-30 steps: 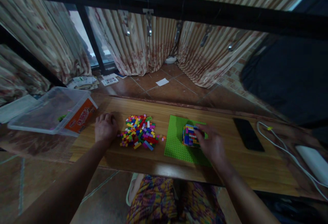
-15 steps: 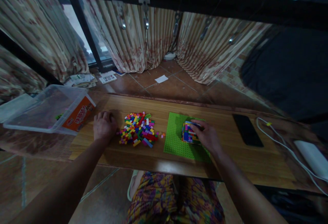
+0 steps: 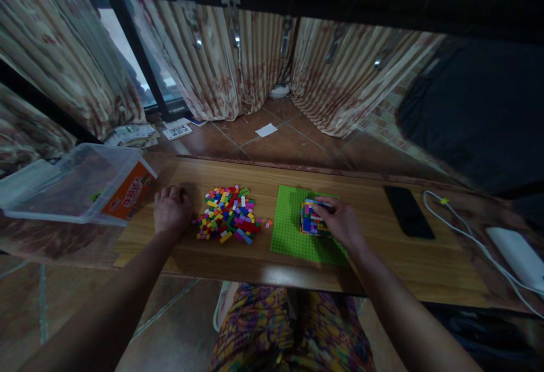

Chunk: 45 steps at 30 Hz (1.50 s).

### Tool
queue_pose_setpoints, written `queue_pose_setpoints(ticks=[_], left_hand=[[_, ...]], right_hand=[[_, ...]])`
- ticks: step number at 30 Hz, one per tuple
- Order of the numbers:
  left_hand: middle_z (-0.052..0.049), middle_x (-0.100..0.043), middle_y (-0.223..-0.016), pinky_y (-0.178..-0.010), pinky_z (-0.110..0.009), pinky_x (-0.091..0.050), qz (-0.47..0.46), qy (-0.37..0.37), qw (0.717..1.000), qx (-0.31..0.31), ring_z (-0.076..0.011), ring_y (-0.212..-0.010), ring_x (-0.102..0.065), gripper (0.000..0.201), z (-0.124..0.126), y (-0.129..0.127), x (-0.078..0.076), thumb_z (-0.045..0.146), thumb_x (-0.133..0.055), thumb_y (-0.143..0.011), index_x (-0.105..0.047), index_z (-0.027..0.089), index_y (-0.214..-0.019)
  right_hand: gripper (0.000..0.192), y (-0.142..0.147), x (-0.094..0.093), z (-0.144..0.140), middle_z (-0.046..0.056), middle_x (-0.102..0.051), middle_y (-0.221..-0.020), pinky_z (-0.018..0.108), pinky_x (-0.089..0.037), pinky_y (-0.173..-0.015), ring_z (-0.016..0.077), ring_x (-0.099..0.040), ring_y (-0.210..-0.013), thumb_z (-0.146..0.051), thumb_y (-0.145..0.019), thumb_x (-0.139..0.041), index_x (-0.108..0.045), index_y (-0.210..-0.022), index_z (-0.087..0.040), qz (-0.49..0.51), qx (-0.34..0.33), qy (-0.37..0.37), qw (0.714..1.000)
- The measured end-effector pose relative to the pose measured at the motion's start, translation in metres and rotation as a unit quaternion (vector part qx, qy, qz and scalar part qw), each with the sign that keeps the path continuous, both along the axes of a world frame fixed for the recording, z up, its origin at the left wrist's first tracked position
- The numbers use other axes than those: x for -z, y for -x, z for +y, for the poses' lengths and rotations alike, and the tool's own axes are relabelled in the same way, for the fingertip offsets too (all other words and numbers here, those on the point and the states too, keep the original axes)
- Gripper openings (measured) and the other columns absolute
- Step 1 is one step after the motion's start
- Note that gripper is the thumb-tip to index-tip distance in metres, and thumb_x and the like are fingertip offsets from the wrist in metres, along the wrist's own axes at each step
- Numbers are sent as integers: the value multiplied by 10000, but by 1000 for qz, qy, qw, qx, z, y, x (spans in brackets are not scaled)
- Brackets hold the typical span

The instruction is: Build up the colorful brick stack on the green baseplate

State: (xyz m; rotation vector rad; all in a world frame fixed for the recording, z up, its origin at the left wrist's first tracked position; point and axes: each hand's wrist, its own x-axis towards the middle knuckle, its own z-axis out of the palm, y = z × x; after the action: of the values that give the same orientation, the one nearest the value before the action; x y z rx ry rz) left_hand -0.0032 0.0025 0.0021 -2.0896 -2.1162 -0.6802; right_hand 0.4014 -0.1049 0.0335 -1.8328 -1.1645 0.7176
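Note:
On the green studded baseplate is a low, multicoloured block of toy building bricks. My right hand grips this brick block from its right side, with thumb and fingers closed at its upper right. The hand covers part of the block, and whether its underside is joined to the plate does not show. My left hand rests on the wooden board just left of a pile of loose bricks. Its fingers are curled under, and anything inside them is hidden.
A clear plastic bin with an orange label stands at the left end. Right of the baseplate lie a black phone, a white cable and a white power strip. The wooden board's front edge is close to my lap.
The whole view has shifted slightly. My right hand stays on the brick block, which appears tilted a little differently. My left hand keeps its place beside the pile.

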Motion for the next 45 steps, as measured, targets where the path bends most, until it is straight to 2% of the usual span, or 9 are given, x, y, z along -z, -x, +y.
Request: queue_pose_setpoints(ticks=[3,8,10,14,19,22,32,40,45], left_hand=[[-158,-604,-1035,-922,-468,-413,-7,5,1000,-7,-327,-1048,-516,282,-1,-1,-1,253,-427,-818,-639,152,-975],[-166,-601,-1062,-915,-461,-408,-9,15,1000,-9,-323,-1059,-509,295,-2,-2,-3,258,-425,-825,-634,149,-1002],[-168,-601,-1062,-915,-462,-406,-3,15,1000,-8,-323,-1058,-504,294,-2,-2,-3,249,-420,-823,-633,147,-997],[-159,-606,-1041,-916,-468,-402,10,6,1000,-6,-321,-1039,-504,290,-2,-1,-1,250,-412,-832,-636,152,-989],[-169,-611,-1045,-919,-469,-401,10,5,1000,-1,-321,-1015,-507,290,-1,0,1,233,-402,-830,-633,144,-981],[-165,-610,-1051,-923,-467,-398,1,7,1000,-1,-319,-1019,-510,289,-1,-1,1,230,-407,-829,-632,151,-992],[-156,-616,-1058,-919,-452,-412,-9,1,1000,-5,-306,-1025,-515,285,-2,-1,3,214,-410,-838,-637,147,-997],[-148,-616,-1044,-898,-443,-426,-3,2,1000,-14,-307,-1019,-522,259,-3,-2,2,205,-429,-832,-640,158,-975],[-153,-615,-1056,-912,-448,-422,-22,1,1000,-13,-306,-1030,-517,270,-4,-3,2,214,-434,-834,-639,153,-998]], right_hand=[[403,-3,-2,-1,72,-743,-941,351,-528,-745,211,-683,-801,-484,-717,-686,-733,-981,-184,22,0,-16,1000],[381,-4,-23,-13,92,-741,-912,339,-520,-744,211,-676,-822,-480,-781,-633,-722,-941,-146,29,125,-141,982],[330,4,-35,-23,85,-738,-894,338,-519,-762,210,-674,-832,-449,-796,-632,-720,-903,-150,10,144,-180,973],[256,36,-43,-45,70,-722,-953,337,-521,-797,206,-667,-881,-410,-851,-594,-710,-930,-195,-7,60,-188,980],[204,82,-25,-54,59,-695,-1022,339,-518,-836,199,-655,-936,-322,-907,-519,-692,-992,-255,-79,-125,-128,981],[222,101,-14,-45,61,-683,-1026,347,-502,-863,203,-636,-968,-243,-915,-483,-676,-1024,-252,-120,-188,-113,968],[222,121,5,-4,66,-668,-987,329,-449,-891,212,-601,-968,-190,-902,-484,-681,-1003,-213,-203,-218,-84,951],[265,136,7,41,54,-636,-945,313,-431,-886,199,-568,-945,-162,-912,-474,-711,-1001,-239,-234,-272,-92,929],[216,134,10,50,58,-621,-933,323,-421,-887,211,-551,-953,-196,-905,-516,-713,-980,-243,-270,-278,-92,917]])
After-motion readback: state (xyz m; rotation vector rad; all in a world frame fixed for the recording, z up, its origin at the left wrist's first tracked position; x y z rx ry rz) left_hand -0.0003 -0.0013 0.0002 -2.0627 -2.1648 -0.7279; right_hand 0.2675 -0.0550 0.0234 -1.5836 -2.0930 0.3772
